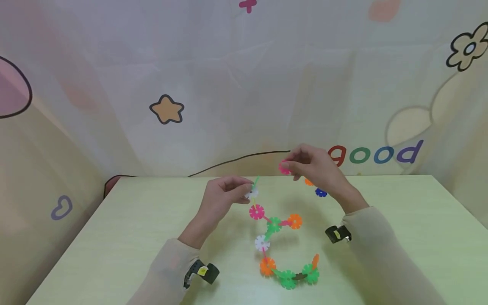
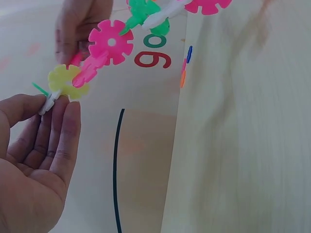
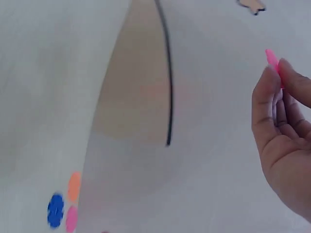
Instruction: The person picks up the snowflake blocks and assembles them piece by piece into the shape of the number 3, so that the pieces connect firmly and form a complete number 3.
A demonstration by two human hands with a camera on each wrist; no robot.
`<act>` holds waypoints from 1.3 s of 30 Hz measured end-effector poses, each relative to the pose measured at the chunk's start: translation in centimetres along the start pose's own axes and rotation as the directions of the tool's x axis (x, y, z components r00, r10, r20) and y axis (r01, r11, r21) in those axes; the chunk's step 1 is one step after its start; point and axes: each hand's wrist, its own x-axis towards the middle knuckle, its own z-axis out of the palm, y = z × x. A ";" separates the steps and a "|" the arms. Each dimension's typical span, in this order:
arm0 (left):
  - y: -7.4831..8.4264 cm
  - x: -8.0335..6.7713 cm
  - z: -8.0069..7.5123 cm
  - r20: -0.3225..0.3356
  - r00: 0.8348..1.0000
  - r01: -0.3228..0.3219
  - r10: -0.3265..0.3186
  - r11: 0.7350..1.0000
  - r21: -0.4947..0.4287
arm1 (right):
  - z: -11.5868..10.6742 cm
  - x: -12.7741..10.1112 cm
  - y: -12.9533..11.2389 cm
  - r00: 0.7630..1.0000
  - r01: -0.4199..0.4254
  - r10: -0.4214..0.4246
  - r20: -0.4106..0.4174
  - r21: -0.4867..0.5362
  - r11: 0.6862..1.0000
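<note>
My left hand (image 1: 221, 198) pinches a white snowflake disc (image 1: 251, 194) between thumb and fingers at the upper end of a linked chain. A green disc (image 2: 40, 89) sticks out edge-on from that white one, and a yellow disc (image 2: 65, 80) joins below it. From there the chain runs through a pink disc (image 1: 256, 212), a green disc (image 1: 274, 225) with a side branch to an orange disc (image 1: 295, 221), then curves right along the bottom. Up and to the right, my right hand (image 1: 314, 167) holds a single pink disc (image 3: 273, 60) by thumb and forefinger, apart from the chain.
Loose orange (image 1: 309, 182) and blue (image 1: 321, 192) discs lie near the table's back edge, behind the right wrist; a loose pink disc (image 3: 72, 218) is beside them. A printed cloth (image 1: 228, 84) hangs behind the table (image 1: 114, 237).
</note>
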 end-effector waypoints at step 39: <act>0.0 -0.1 0.3 0.020 0.999 -0.030 0.030 1.000 -0.001 | 4.4 -0.7 -2.3 0.998 0.056 -0.053 -0.019 0.290 0.955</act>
